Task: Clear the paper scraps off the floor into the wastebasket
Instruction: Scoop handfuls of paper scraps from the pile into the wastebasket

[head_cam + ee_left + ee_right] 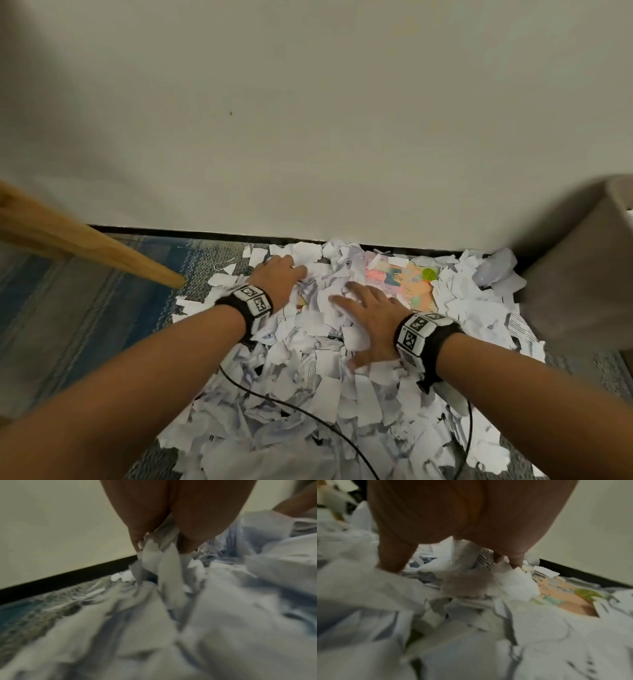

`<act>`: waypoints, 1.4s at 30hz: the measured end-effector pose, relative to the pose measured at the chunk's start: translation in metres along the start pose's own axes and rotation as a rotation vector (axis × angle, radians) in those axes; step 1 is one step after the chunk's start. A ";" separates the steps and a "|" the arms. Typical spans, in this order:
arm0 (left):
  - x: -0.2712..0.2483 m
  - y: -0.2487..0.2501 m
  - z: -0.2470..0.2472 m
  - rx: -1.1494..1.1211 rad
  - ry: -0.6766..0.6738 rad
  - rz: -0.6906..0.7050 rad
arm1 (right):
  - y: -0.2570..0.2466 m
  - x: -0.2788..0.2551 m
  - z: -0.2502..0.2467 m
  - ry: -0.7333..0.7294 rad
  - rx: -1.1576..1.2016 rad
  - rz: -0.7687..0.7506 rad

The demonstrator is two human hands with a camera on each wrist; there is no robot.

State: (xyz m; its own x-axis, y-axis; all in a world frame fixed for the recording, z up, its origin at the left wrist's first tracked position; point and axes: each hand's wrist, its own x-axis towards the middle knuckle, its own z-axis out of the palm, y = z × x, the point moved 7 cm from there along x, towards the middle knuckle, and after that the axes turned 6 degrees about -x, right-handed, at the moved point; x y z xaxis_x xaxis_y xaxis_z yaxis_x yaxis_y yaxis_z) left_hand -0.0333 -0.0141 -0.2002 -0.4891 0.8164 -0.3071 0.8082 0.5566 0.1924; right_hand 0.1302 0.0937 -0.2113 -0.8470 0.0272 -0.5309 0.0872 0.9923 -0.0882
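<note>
A deep heap of white paper scraps [308, 370] covers the carpet against the wall. My left hand [284, 274] is at the heap's far left; in the left wrist view its thumb and fingers [185, 543] pinch a few white paper scraps [164, 561] that hang down from the left hand [161, 547]. My right hand [359, 308] lies spread on the middle of the heap, with the right hand [453, 565] in the right wrist view arched over paper scraps [513, 582], fingertips touching them. The grey wastebasket [582, 274] stands at the right.
A colourful printed card [400, 284] lies among the scraps near the wall. A wooden furniture leg [102, 250] slants in from the left. A black cable [308, 418] runs over the near part of the heap. Blue-grey carpet [85, 308] shows to the left.
</note>
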 end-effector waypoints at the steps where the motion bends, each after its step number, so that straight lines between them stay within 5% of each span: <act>1: -0.001 -0.007 -0.006 -0.013 0.002 -0.004 | -0.001 -0.003 0.001 -0.006 -0.063 -0.017; 7: -0.013 -0.036 -0.048 -0.090 0.104 -0.089 | 0.024 -0.019 -0.023 0.030 0.017 0.059; 11: -0.019 -0.019 -0.062 -0.141 0.176 0.005 | 0.047 -0.037 -0.049 0.150 0.122 0.128; 16: -0.051 0.046 -0.014 -0.056 -0.114 0.235 | 0.026 -0.066 -0.023 0.049 0.100 -0.011; 20: -0.085 0.077 0.032 0.053 -0.325 0.347 | -0.005 -0.091 0.016 -0.019 -0.143 -0.171; 27: -0.128 0.097 0.070 0.189 -0.424 0.391 | -0.037 -0.112 0.064 -0.218 -0.384 -0.282; 32: -0.129 0.104 0.075 0.349 -0.391 0.467 | -0.042 -0.103 0.057 -0.085 -0.460 -0.267; 37: -0.103 0.107 0.045 0.095 -0.438 0.329 | -0.032 -0.090 0.027 -0.079 -0.273 -0.217; 42: -0.061 0.098 -0.020 -0.165 -0.136 0.109 | 0.003 -0.082 -0.019 0.105 0.140 -0.014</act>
State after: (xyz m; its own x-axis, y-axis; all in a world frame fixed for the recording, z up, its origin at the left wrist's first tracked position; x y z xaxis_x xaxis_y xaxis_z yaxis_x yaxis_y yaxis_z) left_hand 0.0687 -0.0062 -0.1438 -0.3440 0.8510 -0.3969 0.7836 0.4930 0.3780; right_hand 0.1894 0.0965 -0.1519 -0.8981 0.0330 -0.4386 0.1408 0.9663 -0.2156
